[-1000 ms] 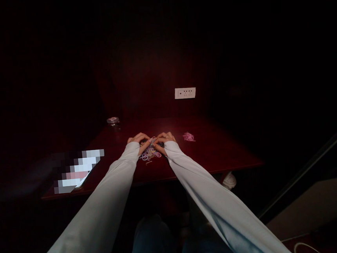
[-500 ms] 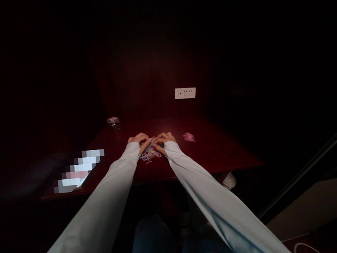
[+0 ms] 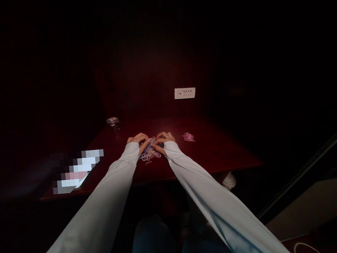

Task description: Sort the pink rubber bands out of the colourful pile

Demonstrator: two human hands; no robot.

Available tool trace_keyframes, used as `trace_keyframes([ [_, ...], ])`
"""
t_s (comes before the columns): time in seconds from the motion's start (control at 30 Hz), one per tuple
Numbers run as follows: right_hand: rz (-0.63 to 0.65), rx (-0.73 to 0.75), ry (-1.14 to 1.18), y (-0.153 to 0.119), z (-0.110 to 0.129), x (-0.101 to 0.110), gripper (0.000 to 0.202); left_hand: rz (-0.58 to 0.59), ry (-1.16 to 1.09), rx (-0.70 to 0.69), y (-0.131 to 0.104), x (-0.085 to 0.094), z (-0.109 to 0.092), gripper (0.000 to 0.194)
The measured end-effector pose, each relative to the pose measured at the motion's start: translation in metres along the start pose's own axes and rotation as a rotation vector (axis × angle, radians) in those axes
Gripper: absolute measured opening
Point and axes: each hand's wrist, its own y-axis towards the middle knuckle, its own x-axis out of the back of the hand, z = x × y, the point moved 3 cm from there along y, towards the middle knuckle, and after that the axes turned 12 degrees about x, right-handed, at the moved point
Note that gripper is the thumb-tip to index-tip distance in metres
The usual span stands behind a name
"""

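Note:
A mixed pile of thin elastic bands (image 3: 150, 155), mostly purple, grey and pale yellow, lies on the dark red table between my hands. My left hand (image 3: 138, 140) reaches into its left side, thumb and fingers drawn together on the bands. From the right, my right hand (image 3: 164, 139) also has curled fingers pinched at the pile. Which single bands sit between the fingertips is too small to make out. Off to the right lies a separate small heap of pink bands (image 3: 188, 137), touched by neither hand.
A phone with a blurred-out screen (image 3: 86, 165) lies at the table's left edge. Farther back stands a small clear lidded jar (image 3: 112, 121). A white socket panel (image 3: 185, 93) is on the back wall. The table's front edge (image 3: 152, 181) runs beneath my forearms.
Hardly anything differs. Both hands stay at the mixed pile with very slight finger movement, and the whole view has shifted a little.

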Motion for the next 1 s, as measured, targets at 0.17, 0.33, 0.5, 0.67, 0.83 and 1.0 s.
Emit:
trace_keyframes([
  [0.17, 0.004, -0.001, 0.0, 0.0, 0.0, 0.0, 0.022, -0.012, 0.022, 0.006, -0.002, 0.002, -0.003, 0.026],
  [0.33, 0.0, -0.001, 0.004, -0.001, 0.001, 0.001, 0.018, -0.008, 0.06, 0.002, -0.002, 0.003, -0.005, 0.027],
  [0.5, 0.004, 0.004, 0.019, -0.001, 0.002, 0.001, 0.01, -0.091, 0.124, 0.055, -0.005, 0.008, -0.009, 0.027],
  [0.67, -0.005, -0.007, 0.029, 0.0, 0.0, -0.001, 0.008, -0.189, 0.117, 0.074, -0.009, 0.014, -0.015, 0.031],
  [0.83, 0.012, 0.017, 0.01, -0.001, 0.001, -0.001, 0.01, -0.082, 0.109, 0.035, -0.005, 0.006, -0.008, 0.027],
  [1.0, 0.01, 0.049, -0.025, -0.001, 0.006, 0.003, 0.016, -0.048, 0.08, 0.061, -0.002, 0.001, -0.001, 0.028],
])
